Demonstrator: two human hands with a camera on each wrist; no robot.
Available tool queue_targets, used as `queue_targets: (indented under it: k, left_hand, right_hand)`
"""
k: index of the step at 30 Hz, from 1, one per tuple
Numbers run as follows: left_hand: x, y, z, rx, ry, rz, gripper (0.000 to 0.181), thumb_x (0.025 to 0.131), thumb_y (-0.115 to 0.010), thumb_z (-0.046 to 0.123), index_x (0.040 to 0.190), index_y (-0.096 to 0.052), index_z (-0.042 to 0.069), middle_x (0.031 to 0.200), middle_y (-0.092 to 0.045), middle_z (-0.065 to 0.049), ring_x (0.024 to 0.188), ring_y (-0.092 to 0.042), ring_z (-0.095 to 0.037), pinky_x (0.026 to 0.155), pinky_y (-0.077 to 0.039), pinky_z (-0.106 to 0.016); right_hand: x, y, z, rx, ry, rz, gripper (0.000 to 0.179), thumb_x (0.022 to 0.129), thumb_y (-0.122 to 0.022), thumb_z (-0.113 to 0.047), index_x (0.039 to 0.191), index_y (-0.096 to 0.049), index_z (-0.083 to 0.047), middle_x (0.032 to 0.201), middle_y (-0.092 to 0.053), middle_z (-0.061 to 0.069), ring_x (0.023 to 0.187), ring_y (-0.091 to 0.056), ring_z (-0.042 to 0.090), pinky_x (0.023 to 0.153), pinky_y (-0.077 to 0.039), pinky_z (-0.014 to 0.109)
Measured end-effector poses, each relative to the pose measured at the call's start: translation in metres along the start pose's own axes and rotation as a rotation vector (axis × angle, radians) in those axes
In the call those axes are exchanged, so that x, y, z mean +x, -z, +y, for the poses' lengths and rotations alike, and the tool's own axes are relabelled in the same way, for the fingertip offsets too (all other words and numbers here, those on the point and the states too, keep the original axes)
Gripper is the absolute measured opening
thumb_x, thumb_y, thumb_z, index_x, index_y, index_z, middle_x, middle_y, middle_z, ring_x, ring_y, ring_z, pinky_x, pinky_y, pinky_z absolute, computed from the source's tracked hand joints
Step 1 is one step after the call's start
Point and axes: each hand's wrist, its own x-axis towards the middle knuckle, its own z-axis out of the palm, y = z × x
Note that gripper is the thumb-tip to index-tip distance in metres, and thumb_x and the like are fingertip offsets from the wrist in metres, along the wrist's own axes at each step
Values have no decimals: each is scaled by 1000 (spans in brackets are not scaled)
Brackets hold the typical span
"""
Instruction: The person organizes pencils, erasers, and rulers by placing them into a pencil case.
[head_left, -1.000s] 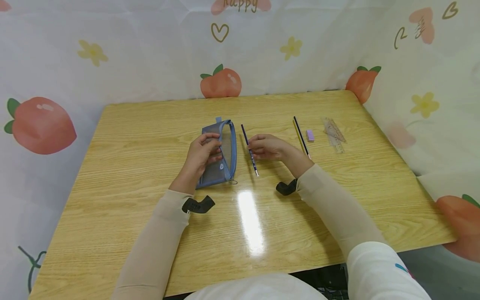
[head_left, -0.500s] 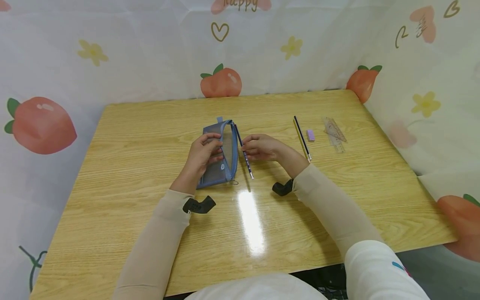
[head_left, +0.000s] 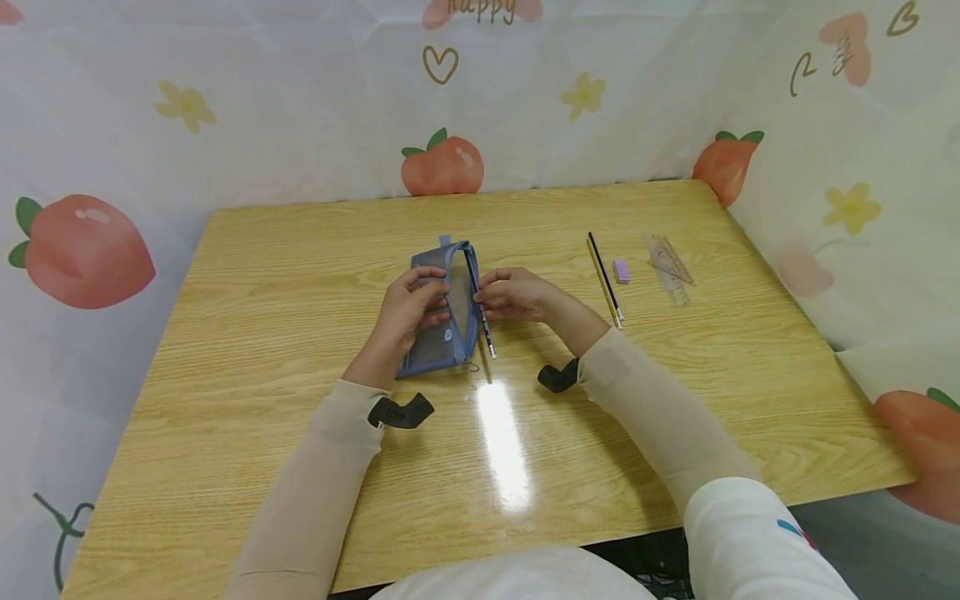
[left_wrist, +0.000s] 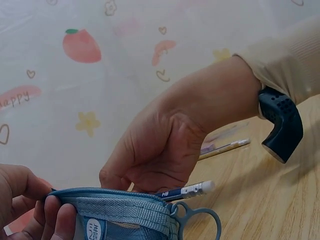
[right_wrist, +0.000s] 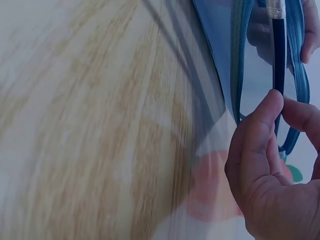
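My left hand (head_left: 405,312) grips the near side of a blue-grey mesh pencil case (head_left: 431,354), thumb and fingers at the edge of its unzipped mouth. A dark blue pencil (head_left: 487,332) is pinched between the thumb and fingertips of my right hand (head_left: 521,296), at the right rim of the case. In the right wrist view that pencil (right_wrist: 279,55) lines up with the open mouth; its metal eraser end points toward me. The left wrist view shows "HB" on the pencil (left_wrist: 175,194), beside the zipper pull ring (left_wrist: 202,212). Whether its tip is inside the case, I cannot tell.
To the right on the wooden table (head_left: 300,250) lie a dark blue pencil (head_left: 604,271) and a yellow pencil (head_left: 602,283) side by side. Beyond them are a purple eraser (head_left: 622,270) and clear rulers with a set square (head_left: 670,268). A printed cloth (head_left: 300,108) hangs behind.
My right hand has carried the pencil leftward, from beside the pencil case up to its open mouth. The case and my left hand have shifted slightly right.
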Motion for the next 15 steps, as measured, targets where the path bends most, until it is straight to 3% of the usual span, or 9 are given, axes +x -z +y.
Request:
queue_targets:
  k: [11, 15]
  left_hand:
    - [0, -2, -1, -2, 1, -4, 24, 83, -59, 6, 106, -58, 8, 78, -55, -3, 62, -57, -11, 57, -55, -28]
    - [1, -3, -3, 2, 3, -4, 23, 83, -58, 6, 105, -58, 9, 79, -56, -3, 63, -56, -12, 57, -55, -28]
  right_hand:
    - [4, -6, 1, 2, 21, 46, 20, 85, -58, 1, 103, -49, -3, 90, -55, 10, 73, -59, 17, 69, -53, 28]
    - [5, -10, 1, -8, 40, 65, 26, 85, -59, -1, 109, -48, 1, 95, -55, 13, 76, -60, 19, 77, -52, 33]
